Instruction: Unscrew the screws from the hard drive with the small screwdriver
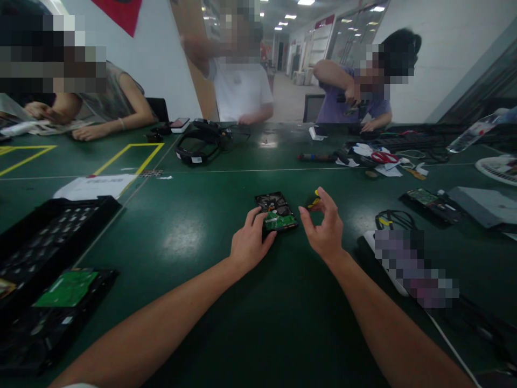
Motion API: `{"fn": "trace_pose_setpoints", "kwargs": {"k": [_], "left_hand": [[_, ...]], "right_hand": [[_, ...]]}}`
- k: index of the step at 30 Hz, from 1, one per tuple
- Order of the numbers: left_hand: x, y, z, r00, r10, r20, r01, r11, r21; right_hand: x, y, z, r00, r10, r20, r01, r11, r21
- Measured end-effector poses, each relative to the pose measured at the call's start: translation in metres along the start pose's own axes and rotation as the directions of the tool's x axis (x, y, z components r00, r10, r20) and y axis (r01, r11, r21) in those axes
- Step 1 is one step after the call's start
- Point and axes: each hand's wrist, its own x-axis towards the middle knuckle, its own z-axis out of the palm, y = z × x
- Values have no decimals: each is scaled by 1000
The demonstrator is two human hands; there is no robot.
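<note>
A hard drive (278,202) with a green circuit board (281,220) facing up lies on the dark green table in front of me. My left hand (251,237) holds its left side, fingers over the board's left edge and thumb at the near corner. Just right of the drive is my right hand (326,226), its thumb and index finger spread apart. A small yellow-and-black object (314,201) shows behind those fingers, partly hidden; its kind and whether it touches the hand I cannot make out.
On the left are a black tray (52,229) and another drive with a green board (68,288). To the right lie a phone-like slab (398,267), a coiled cable (398,220) and another drive (430,205). Tools and a headset (204,143) lie farther back, where several people sit.
</note>
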Motion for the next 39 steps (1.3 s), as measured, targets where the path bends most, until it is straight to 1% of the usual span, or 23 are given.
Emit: {"fn": "trace_pose_setpoints", "kwargs": {"k": [2,7,11,14,20,22,26,29,32,35,39], "left_hand": [[0,-1,0,1000,7,-6,-7,1000,-10],[1,-3,2,1000,26,-2,-26,999,-20],[2,-5,6,1000,18,-6,-18,999,-27],[2,-5,7,999,29,-12,-30,999,-33],[1,-5,5,998,61,-12,-61,998,-20],[1,-5,4,999,53,-10,-53,998,-18],[1,-4,4,999,37,0,-37,999,-11],[0,-4,4,999,34,-2,-34,999,3],[0,-4,4,999,40,9,-40,999,11],[0,-4,3,999,42,7,-42,999,10],[0,-4,3,999,49,11,-49,999,3]], "right_hand": [[0,0,-1,1000,10,15,-10,1000,5],[-1,-2,-1,996,58,72,-65,994,87],[-1,-2,0,998,38,54,-41,998,48],[0,-2,-1,997,33,70,-36,998,43],[-3,0,-2,988,84,131,-97,991,93],[-3,0,-1,990,85,114,-95,992,88],[1,-4,-3,996,49,71,-53,997,49],[4,-6,-5,996,27,84,-31,999,45],[4,-6,-6,995,30,94,-34,999,40],[3,-5,-5,997,40,73,-42,998,38],[3,-4,-5,998,20,60,-21,1000,8]]}}
